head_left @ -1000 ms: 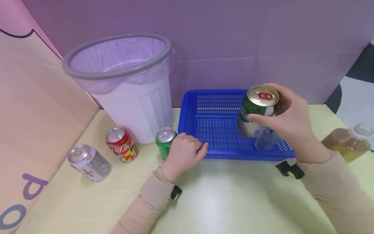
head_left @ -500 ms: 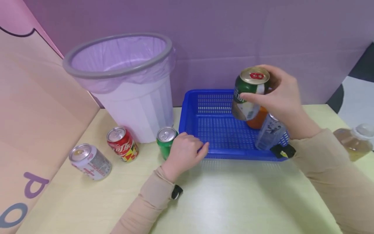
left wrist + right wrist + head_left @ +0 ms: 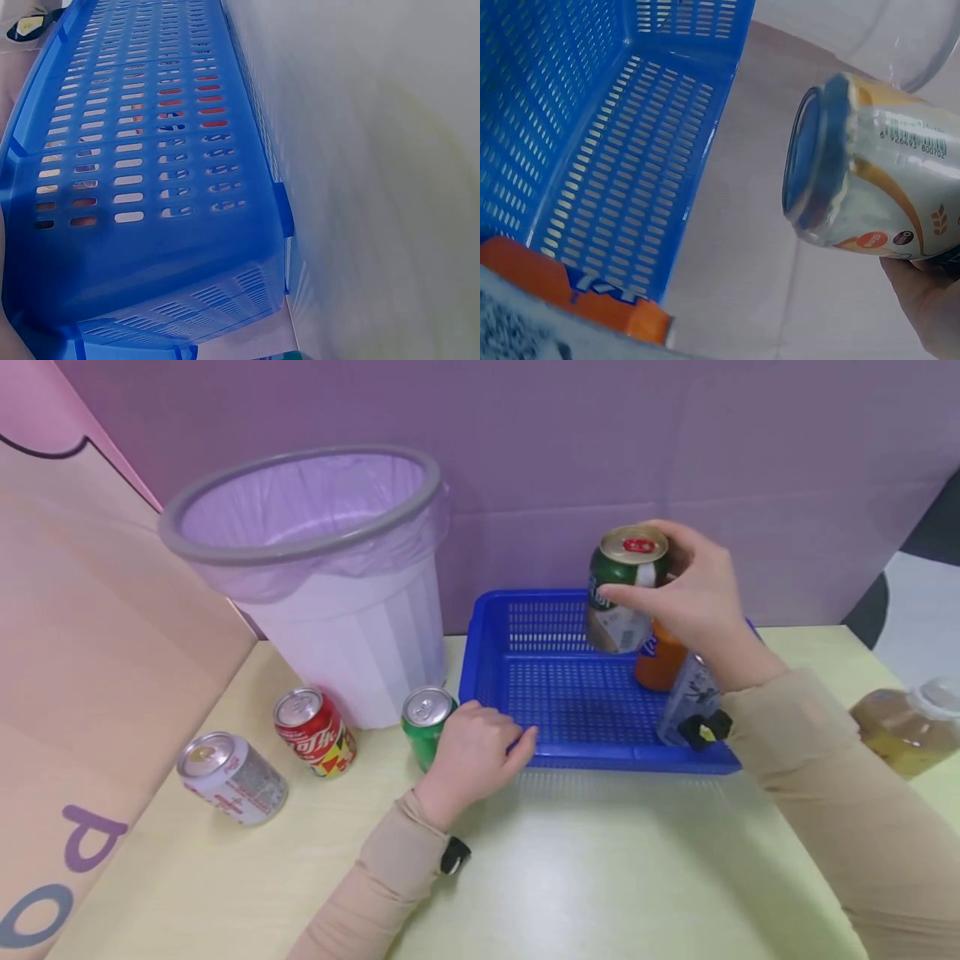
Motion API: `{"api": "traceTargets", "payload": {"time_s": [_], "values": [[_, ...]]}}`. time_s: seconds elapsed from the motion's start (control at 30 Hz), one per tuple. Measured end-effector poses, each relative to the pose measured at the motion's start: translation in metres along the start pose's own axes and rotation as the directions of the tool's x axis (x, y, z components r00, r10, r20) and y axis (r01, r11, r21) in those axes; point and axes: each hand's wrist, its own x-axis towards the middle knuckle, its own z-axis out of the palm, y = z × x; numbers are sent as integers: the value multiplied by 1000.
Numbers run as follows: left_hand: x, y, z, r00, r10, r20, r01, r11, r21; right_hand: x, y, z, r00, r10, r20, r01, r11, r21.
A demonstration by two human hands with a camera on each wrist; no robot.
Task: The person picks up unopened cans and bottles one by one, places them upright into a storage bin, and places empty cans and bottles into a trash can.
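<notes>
My right hand (image 3: 701, 593) grips a green and silver beer can (image 3: 618, 618), holding it upright above the blue basket (image 3: 592, 755). Fingers wrap its far side and the thumb lies across the front. The right wrist view shows the lower end of this can with its barcode. Inside the basket stand an orange can (image 3: 660, 662) and a pale can (image 3: 684, 703), partly hidden by the right wrist. My left hand (image 3: 480, 750) is at the basket's front left corner, fingers curled over the rim and thumb pointing right. Just behind it stands a green can (image 3: 426, 720), partly covered.
A white trash bin (image 3: 360, 635) with a purple liner stands behind the cans at left. A red can (image 3: 315, 735) and a silver-white can (image 3: 232, 781) stand on the table (image 3: 570, 877). At the right edge is a clear bottle (image 3: 903, 735) of yellowish liquid.
My right hand has raised the beer can and carried it left over the basket, uncovering the orange can. My left hand has stayed in place.
</notes>
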Motion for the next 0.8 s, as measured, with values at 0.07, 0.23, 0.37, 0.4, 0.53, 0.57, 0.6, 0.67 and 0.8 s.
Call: {"api": "traceTargets", "payload": {"time_s": [0.07,0.23,0.37,0.4,0.53,0.57,0.6,0.67,0.8], "values": [[0,0,0,1000,0,-2,0,1000,6,4,1,1,1000,-18,15,19,1000,-3],[0,1,0,1000,4,-8,-4,1000,19,12,7,7,999,-37,36,39,998,-49],[0,2,0,1000,11,-11,-11,1000,15,13,15,10,999,-11,34,14,997,-73],[0,2,-1,1000,9,-9,-9,1000,15,13,17,11,999,-3,37,6,997,-77],[1,4,-2,1000,8,1,-8,1000,17,13,26,13,999,16,49,-12,996,-84],[1,4,-2,1000,10,1,-10,1000,18,12,28,13,999,17,52,-12,996,-87],[2,4,-2,1000,12,0,-12,1000,17,12,30,13,999,12,53,-7,996,-89],[2,3,-2,1000,15,-4,-15,1000,16,11,33,14,999,8,54,-3,996,-90],[2,2,-1,1000,18,-14,-18,1000,9,10,36,18,998,12,59,-5,994,-105]]}}
